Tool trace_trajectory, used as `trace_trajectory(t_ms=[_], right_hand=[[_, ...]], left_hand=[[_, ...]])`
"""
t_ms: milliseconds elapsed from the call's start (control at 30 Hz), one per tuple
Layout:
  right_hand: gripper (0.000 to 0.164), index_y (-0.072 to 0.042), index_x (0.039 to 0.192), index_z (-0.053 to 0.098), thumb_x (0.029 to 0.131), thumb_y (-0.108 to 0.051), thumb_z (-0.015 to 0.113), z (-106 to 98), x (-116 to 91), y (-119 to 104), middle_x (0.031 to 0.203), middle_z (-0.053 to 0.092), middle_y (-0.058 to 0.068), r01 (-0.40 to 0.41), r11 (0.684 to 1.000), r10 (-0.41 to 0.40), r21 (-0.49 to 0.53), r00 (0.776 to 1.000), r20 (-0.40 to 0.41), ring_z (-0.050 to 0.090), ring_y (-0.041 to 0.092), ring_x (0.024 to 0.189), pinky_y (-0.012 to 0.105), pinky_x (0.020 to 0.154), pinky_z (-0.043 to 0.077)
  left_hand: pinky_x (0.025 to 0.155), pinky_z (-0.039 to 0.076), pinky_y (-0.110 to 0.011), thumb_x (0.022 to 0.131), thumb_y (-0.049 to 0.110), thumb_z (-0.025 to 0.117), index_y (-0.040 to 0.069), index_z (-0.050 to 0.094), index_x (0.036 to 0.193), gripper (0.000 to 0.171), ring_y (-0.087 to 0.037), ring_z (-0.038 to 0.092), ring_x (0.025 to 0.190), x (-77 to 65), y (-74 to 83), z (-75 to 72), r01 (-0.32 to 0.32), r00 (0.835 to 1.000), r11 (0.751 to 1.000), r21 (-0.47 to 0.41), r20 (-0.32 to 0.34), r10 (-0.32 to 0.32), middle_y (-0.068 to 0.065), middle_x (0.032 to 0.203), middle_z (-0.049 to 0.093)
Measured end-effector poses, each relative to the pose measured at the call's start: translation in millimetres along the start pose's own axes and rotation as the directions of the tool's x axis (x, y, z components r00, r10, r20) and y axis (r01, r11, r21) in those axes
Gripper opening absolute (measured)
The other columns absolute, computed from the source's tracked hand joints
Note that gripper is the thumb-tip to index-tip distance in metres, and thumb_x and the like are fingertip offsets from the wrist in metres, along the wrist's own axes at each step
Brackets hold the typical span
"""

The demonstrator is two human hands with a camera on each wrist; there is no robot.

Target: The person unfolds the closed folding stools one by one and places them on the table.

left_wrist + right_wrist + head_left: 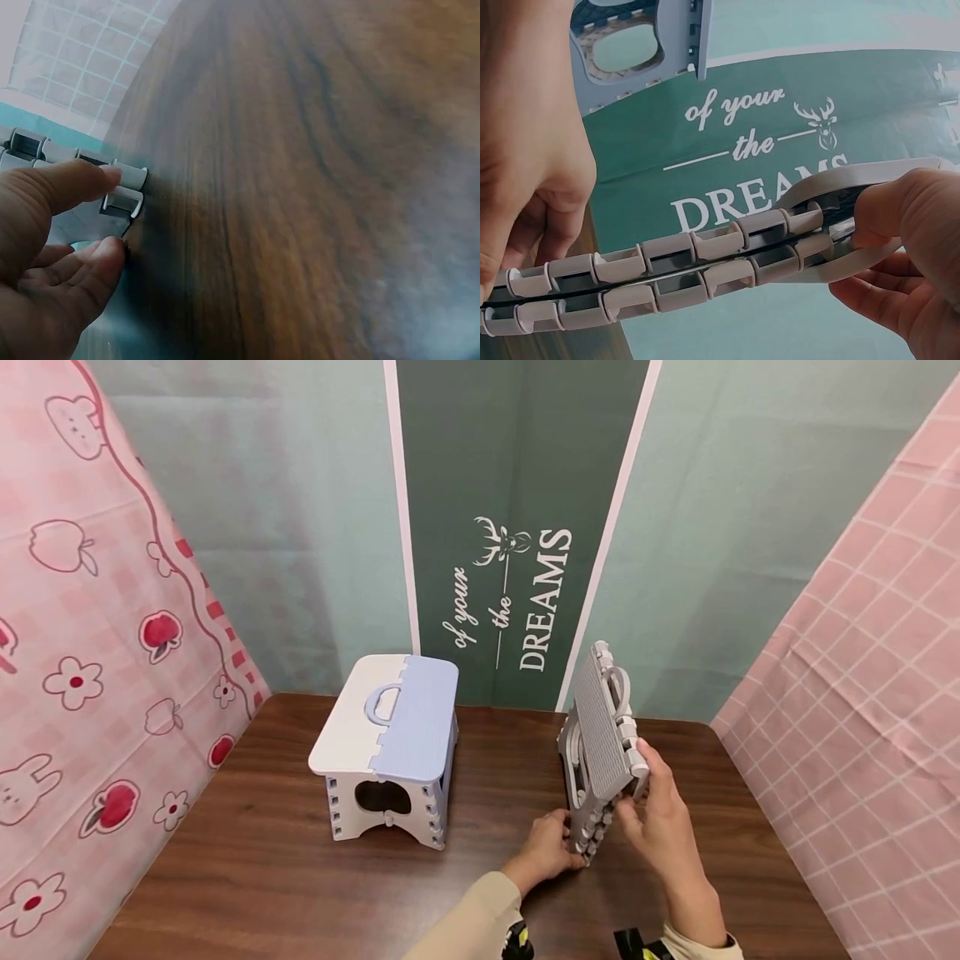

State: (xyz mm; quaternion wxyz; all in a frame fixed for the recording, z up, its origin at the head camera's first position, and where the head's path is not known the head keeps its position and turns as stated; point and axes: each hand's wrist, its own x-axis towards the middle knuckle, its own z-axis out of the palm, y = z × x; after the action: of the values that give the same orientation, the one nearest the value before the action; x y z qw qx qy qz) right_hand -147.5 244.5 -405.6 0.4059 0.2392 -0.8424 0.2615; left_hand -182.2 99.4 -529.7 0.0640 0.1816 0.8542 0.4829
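A grey folding step stool [597, 735] stands tilted on edge on the right part of the table, its legs folded nearly flat and its ribbed top facing left. My left hand [546, 852] pinches the stool's hinged leg edge low down, close to the tabletop. Higher up, my right hand [663, 822] grips the near end of the seat; in the right wrist view the thumb [889, 214] presses between the seat halves while the fingers curl beneath. The right wrist view also shows the row of interlocking hinge knuckles [682, 266] running between both hands.
To the left, a white and blue step stool [348, 727] stands unfolded on its legs, carry handle flat on top. The brown wooden table [247, 852] meets a green printed cloth [517, 460] behind. Pink patterned cloths hang at both sides.
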Motion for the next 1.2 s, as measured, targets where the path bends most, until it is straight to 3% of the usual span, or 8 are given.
trace_trajectory(t_ms=[267,433,733,1067,1200], right_hand=[[0.081,0.007,0.134,0.033,0.057,0.017,0.059,-1.1,-1.5,0.4,0.119,0.048,0.026,-0.003,1.000,0.003,-0.014,1.000,-0.005,0.047,0.020,0.071,0.028,0.056,0.039],[0.080,0.008,0.134,0.033,0.058,0.016,0.059,0.2,-1.1,0.1,0.121,0.048,0.026,0.002,1.000,-0.002,-0.014,1.000,-0.006,0.046,0.021,0.071,0.029,0.056,0.038],[0.076,0.008,0.133,0.034,0.060,0.010,0.055,2.0,-1.0,1.2,0.120,0.048,0.028,0.009,1.000,-0.009,-0.015,1.000,-0.018,0.046,0.019,0.071,0.028,0.054,0.038],[0.074,0.008,0.132,0.034,0.061,0.006,0.054,3.3,-2.0,2.2,0.117,0.049,0.028,0.014,1.000,-0.015,-0.020,1.000,-0.021,0.044,0.018,0.068,0.028,0.052,0.037],[0.075,0.008,0.132,0.034,0.061,0.007,0.055,3.6,-1.5,2.2,0.116,0.049,0.028,0.016,1.000,-0.017,-0.023,1.000,-0.022,0.044,0.018,0.068,0.028,0.052,0.037]], left_hand=[[0.073,0.045,-0.020,0.057,0.015,0.088,0.003,0.056,0.116,0.068,-0.011,0.056,0.084,-5.1,0.7,-1.5,-0.076,0.997,0.993,0.087,-0.018,0.077,-0.005,0.095,0.059],[0.080,0.045,-0.026,0.056,0.023,0.089,0.007,0.055,0.121,0.075,-0.017,0.056,0.093,-6.2,1.0,-3.1,-0.072,0.995,0.982,0.175,-0.052,0.082,-0.005,0.102,0.056],[0.081,0.045,-0.027,0.056,0.020,0.087,0.006,0.050,0.126,0.081,-0.020,0.057,0.096,-2.7,1.6,-9.4,-0.155,0.977,0.971,0.180,-0.118,0.178,-0.011,0.110,0.056],[0.084,0.043,-0.022,0.061,0.023,0.086,0.007,0.052,0.125,0.075,-0.018,0.056,0.099,-0.3,4.3,-16.1,-0.251,0.955,0.958,0.138,-0.123,0.268,-0.008,0.112,0.057],[0.084,0.041,-0.020,0.063,0.021,0.086,0.009,0.054,0.124,0.070,-0.017,0.057,0.100,1.2,5.2,-18.6,-0.316,0.936,0.942,0.110,-0.128,0.329,-0.004,0.112,0.058]])
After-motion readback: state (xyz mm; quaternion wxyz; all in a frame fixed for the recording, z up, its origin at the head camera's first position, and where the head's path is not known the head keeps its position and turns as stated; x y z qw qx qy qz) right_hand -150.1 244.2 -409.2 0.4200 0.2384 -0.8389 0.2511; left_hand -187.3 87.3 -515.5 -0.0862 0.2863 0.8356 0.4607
